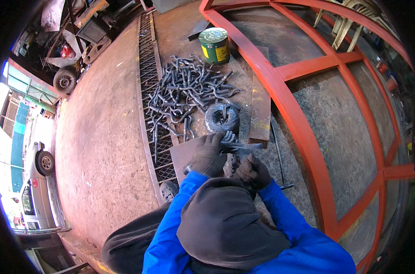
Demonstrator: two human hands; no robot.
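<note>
My left hand (pixel 208 156), in a dark work glove, has its fingers closed at a small cluster of bent metal rods (pixel 229 136). Just right of those fingertips a flat dark metal strip (pixel 248 146) sticks out. My gloved right hand (pixel 254 172) is curled into a fist close by, lower and to the right; whatever is inside it stays hidden. Beyond my hands lies a coil of wire (pixel 215 119) wrapped in clear plastic. A big loose pile of bent metal rods (pixel 184 89) spreads farther off. Partly under my left hand is a flat metal plate (pixel 182 154).
A green and yellow can (pixel 215 49) stands behind the pile. The red metal frame (pixel 303 137) runs along my right, with a thin T-handled bar (pixel 278 153) beside it. A drain grate (pixel 164 170) passes on the left. Flat metal (pixel 260 109) lies near the coil.
</note>
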